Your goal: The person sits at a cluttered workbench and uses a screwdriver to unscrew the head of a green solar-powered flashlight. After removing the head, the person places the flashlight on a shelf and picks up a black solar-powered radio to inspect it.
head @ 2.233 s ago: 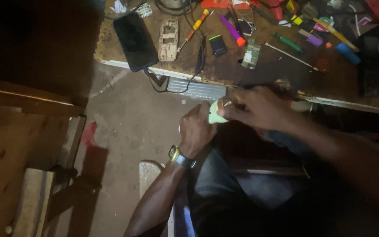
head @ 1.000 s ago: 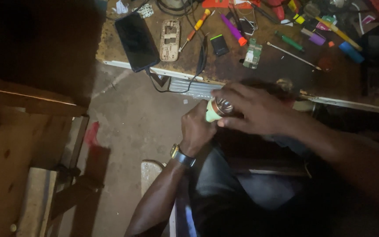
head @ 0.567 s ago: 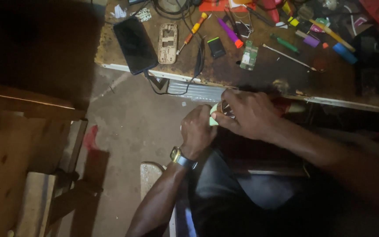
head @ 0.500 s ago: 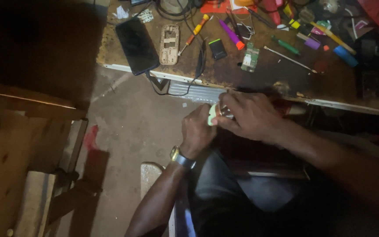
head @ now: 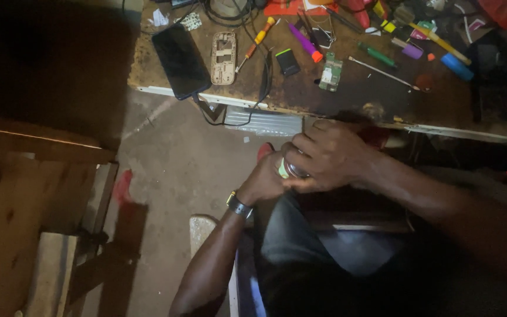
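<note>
Wood is seen far on the left, where brown planks (head: 7,235) are lying beside a grey floor (head: 171,170) with a red mark (head: 123,186) on it.

Going right, the left hand (head: 262,179), with a watch (head: 239,205) on its wrist, is being kept closed around a small can (head: 289,170) with a green side and a shiny metal top. The can is being held low, over the lap, just under the edge of the workbench (head: 347,100). The right hand (head: 330,155) is now being pressed over the top of the can, with its fingers (head: 300,147) curled down on it. A second ago the shiny top was showing plainly and the can was being held a bit higher; now most of it is being hidden by the right hand. It looks like the top is being gripped or turned, but this cannot be told for sure.

Up on the workbench, a black phone (head: 180,58) is hanging over the edge, next to a bare phone frame (head: 223,50). An orange screwdriver (head: 256,35), a purple tool (head: 306,41), a green circuit board (head: 331,71), a thin metal rod (head: 382,73) and a blue pen (head: 456,66) are being left scattered further right. Black wires (head: 265,76) are trailing down near the hands, but nothing is getting in their way.
</note>
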